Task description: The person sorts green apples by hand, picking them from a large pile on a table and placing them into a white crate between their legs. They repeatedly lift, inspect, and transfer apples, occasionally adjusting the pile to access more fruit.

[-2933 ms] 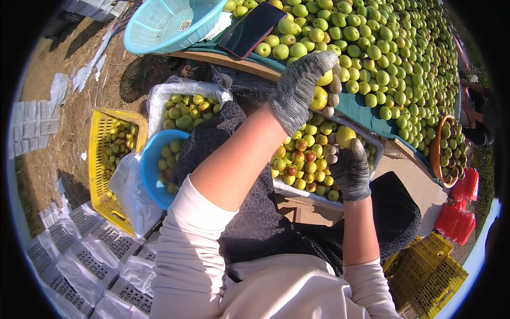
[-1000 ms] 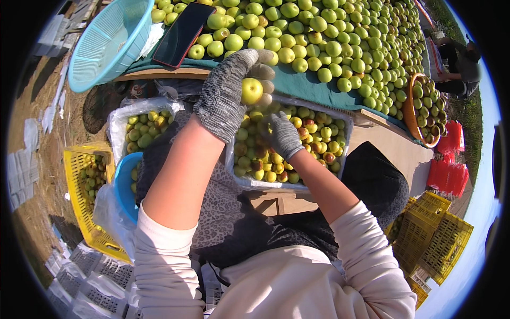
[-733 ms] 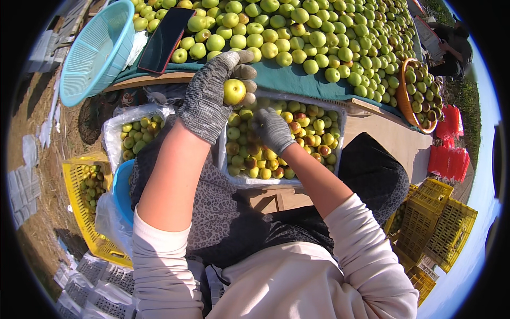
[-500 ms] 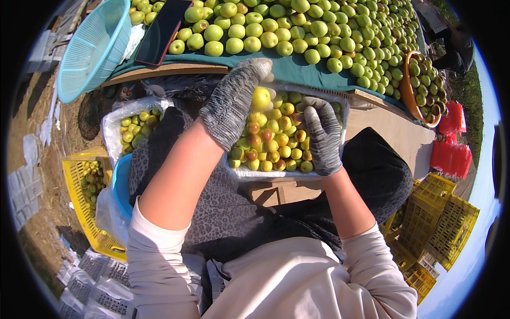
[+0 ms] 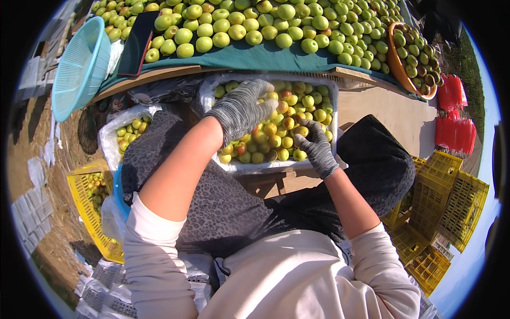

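The left hand [image 5: 241,109], in a grey knit glove, lies palm-down on the fruit in a white tray [image 5: 234,166] lined with clear plastic. Its fingers spread loosely over the yellow-green fruit [image 5: 276,141], and whether its grip closes on any single piece cannot be told, since the palm hides what is under it. The right hand [image 5: 314,146], in a darker glove, rests on the same heap just to the right of the left hand's grip, fingers curled narrowly down among the pieces; whether it holds one cannot be told either. Some of the fruit between the two hands shows a red blush.

Beyond both grips, the tabletop [image 5: 255,53] carries a green cloth covered with loose green fruit [image 5: 249,26]. Far to the left of the left grip sits a pale blue basket [image 5: 79,64], with a dark flat phone [image 5: 135,45] beside it. Far to the right of the right grip stands an orange bowl [image 5: 397,72] full of green fruit. Below and left of the left grip, a second lined tray [image 5: 109,143] holds smaller green fruit, next to a yellow crate [image 5: 79,202].
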{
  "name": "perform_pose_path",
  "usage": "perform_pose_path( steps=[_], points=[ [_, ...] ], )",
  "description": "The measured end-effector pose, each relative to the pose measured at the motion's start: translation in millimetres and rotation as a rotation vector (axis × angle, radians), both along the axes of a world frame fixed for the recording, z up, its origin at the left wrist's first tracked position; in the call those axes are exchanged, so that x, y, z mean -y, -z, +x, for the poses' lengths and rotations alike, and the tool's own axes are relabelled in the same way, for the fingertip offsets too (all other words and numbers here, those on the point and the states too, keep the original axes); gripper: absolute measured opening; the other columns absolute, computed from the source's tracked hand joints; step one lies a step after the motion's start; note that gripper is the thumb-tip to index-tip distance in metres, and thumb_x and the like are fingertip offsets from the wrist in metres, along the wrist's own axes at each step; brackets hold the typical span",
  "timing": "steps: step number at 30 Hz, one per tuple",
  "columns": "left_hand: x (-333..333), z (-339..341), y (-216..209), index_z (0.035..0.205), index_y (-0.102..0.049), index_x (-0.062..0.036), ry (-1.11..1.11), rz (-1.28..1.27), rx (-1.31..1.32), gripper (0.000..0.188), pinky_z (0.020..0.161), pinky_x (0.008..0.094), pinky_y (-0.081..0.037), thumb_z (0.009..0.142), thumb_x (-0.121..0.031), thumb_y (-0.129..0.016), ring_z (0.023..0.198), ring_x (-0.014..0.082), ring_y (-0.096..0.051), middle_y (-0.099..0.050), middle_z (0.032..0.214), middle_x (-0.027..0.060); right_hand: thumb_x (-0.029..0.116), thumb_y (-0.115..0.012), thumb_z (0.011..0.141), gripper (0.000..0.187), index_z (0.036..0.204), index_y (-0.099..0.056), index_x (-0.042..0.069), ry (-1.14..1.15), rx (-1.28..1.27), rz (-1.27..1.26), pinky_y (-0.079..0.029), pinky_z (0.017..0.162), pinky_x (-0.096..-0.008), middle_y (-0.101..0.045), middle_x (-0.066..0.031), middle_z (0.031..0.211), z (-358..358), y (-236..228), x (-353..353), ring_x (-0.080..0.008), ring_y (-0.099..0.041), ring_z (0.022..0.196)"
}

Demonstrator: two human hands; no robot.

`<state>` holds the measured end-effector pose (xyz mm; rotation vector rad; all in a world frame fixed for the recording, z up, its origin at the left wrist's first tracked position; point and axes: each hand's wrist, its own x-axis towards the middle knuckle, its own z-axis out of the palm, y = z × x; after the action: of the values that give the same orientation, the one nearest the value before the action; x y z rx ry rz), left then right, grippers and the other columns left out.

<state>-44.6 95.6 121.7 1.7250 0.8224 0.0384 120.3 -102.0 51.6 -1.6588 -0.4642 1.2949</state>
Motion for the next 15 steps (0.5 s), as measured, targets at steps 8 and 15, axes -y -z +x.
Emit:
perform_pose_path(
  steps=[8, 15],
  points=[
    [25, -6, 45, 0.109, -0.062, -0.0071, 0.52, 0.153, -0.627, 0.026, 0.084, 0.041, -0.052, 0.089, -0.022, -0.056, 0.097, 0.0305, -0.066, -0.066, 0.107, 0.0153, 0.012, -0.073, 0.076, 0.045, 0.117, -0.056, 0.007, -0.314, 0.85, -0.039, -0.052, 0.084, -0.0379, -0.054, -0.0154, 0.112, -31, 54, 16, -0.0311, -0.06, 0.093],
    [81, -18, 87, 0.11, -0.063, -0.0072, 0.665, 0.512, -0.756, 0.026, 0.082, 0.0399, -0.053, 0.085, -0.011, -0.057, 0.101, 0.0292, -0.065, -0.065, 0.112, 0.0141, 0.014, -0.065, 0.082, 0.028, 0.109, -0.059, 0.009, -0.452, 1.048, -0.035, -0.053, 0.072, -0.0448, -0.056, -0.0175, 0.106, -29, 53, -1, -0.037, -0.06, 0.086]
  ],
)
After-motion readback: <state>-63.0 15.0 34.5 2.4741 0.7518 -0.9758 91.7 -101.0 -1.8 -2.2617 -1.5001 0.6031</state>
